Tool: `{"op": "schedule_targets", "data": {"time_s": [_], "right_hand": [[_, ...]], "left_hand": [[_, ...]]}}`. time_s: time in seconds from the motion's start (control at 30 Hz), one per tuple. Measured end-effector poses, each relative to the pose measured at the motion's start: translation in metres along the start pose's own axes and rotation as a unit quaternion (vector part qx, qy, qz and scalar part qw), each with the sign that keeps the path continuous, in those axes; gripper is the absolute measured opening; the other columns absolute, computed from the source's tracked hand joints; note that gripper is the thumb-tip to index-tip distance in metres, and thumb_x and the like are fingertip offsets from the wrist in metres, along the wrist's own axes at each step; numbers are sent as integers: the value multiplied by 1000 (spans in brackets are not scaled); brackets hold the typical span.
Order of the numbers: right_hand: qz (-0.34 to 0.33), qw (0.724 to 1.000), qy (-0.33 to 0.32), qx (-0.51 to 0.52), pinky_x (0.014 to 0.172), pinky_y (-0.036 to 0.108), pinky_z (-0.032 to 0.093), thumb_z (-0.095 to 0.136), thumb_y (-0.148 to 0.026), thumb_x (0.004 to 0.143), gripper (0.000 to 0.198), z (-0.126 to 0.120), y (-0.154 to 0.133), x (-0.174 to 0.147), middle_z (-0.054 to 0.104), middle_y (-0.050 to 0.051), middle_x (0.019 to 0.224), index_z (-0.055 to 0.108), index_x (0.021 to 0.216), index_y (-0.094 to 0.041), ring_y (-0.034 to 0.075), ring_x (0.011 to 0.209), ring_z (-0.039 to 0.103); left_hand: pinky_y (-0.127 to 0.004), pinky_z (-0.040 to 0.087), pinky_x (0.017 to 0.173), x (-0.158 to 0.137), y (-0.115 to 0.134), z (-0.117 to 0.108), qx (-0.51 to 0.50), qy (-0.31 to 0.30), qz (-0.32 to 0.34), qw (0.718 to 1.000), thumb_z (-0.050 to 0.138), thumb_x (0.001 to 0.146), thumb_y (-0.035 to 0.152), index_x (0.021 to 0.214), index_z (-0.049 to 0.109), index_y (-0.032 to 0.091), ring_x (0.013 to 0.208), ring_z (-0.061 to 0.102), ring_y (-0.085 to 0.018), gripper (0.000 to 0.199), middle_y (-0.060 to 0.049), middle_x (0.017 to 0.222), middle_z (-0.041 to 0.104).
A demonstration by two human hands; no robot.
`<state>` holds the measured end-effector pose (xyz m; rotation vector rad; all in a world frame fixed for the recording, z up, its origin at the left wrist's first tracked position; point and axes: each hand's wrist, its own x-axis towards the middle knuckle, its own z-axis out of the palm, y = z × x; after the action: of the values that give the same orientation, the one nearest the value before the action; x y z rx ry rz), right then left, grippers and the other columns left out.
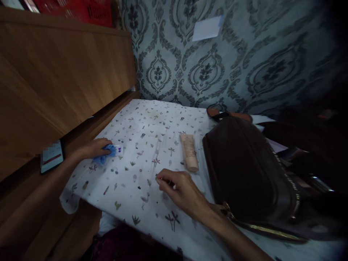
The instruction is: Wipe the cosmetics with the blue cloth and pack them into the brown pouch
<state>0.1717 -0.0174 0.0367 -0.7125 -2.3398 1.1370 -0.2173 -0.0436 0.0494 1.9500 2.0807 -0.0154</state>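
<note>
My left hand [99,148] is closed round a crumpled blue cloth [109,149] at the left side of the printed white tablecloth [152,145]. A small clear item with purple marks [119,149] lies against the cloth by the fingertips; whether the hand also grips it I cannot tell. Near the middle, my right hand [181,186] is raised a little with thumb and forefinger pinched together. Anything between those fingertips is too small to make out. Just beyond it lies a beige squeeze tube [189,152] with its cap towards me.
A dark brown zipped bag [239,163] takes up the right side, with dark clutter behind it. On the left stands a wooden cabinet [67,72] with a red plastic basket [95,12] on top. A phone [52,157] lies by its base. Patterned wallpaper [206,69] closes off the back.
</note>
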Motion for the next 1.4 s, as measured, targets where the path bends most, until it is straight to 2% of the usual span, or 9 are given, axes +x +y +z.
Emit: {"op": "schedule_targets", "data": {"time_s": [0.13,0.27,0.37,0.43,0.57,0.67,0.8,1.17,1.4], "right_hand": [[55,991,14,121,61,25,47,52,-26,94,18,14,14,-5,66,0,70,64,84,-17,13,66,63],[95,964,60,239,66,27,53,58,-41,93,27,25,29,-12,65,6,92,64,103,-17,16,83,64],[89,944,80,306,84,34,56,60,-49,92,46,28,34,-12,60,12,119,55,126,-18,20,107,62],[79,930,80,350,89,35,56,60,-54,92,52,28,36,-9,59,12,121,50,129,-20,19,110,61],[79,902,75,418,66,28,56,67,-64,83,55,25,45,-5,63,5,101,53,113,-20,16,82,67],[84,895,93,428,53,23,49,67,-68,80,55,22,54,-4,62,1,88,52,105,-21,12,65,63],[70,907,90,406,47,22,45,64,-68,83,52,23,59,-4,58,-2,83,51,101,-21,10,57,59],[91,921,10,378,42,19,38,64,-76,76,60,23,54,-5,56,-5,73,49,91,-19,6,50,54],[104,878,13,467,42,20,36,74,-68,72,56,21,52,-7,59,-4,73,54,87,-17,4,47,52]], "left_hand": [[-28,46,71,7,31,-13,-84,-54,49,994,56,81,58,90,65,17,80,60,-23,43,-5,85,65],[-21,36,51,11,99,-16,-289,-58,73,953,65,79,59,84,58,17,56,46,-11,43,3,64,50],[-20,38,49,17,158,0,-500,-27,64,863,71,74,55,81,54,18,54,45,-9,42,6,62,50],[-20,41,51,25,190,18,-603,-9,68,794,76,70,50,81,55,17,54,48,-9,39,6,62,53],[-23,43,40,39,225,51,-702,-25,61,709,77,68,51,82,55,18,43,51,-12,42,4,59,56],[-24,44,36,42,230,66,-718,-54,76,690,83,64,44,94,58,18,40,53,-13,47,3,63,61],[-23,46,40,42,225,73,-715,-67,72,692,90,57,37,95,61,16,43,56,-12,52,1,66,65],[-17,47,45,57,211,59,-783,86,-18,615,97,42,35,71,64,14,47,56,-9,49,3,59,63],[-16,43,44,58,198,52,-753,129,-3,645,94,52,46,69,60,16,46,50,-7,48,5,58,56]]}}
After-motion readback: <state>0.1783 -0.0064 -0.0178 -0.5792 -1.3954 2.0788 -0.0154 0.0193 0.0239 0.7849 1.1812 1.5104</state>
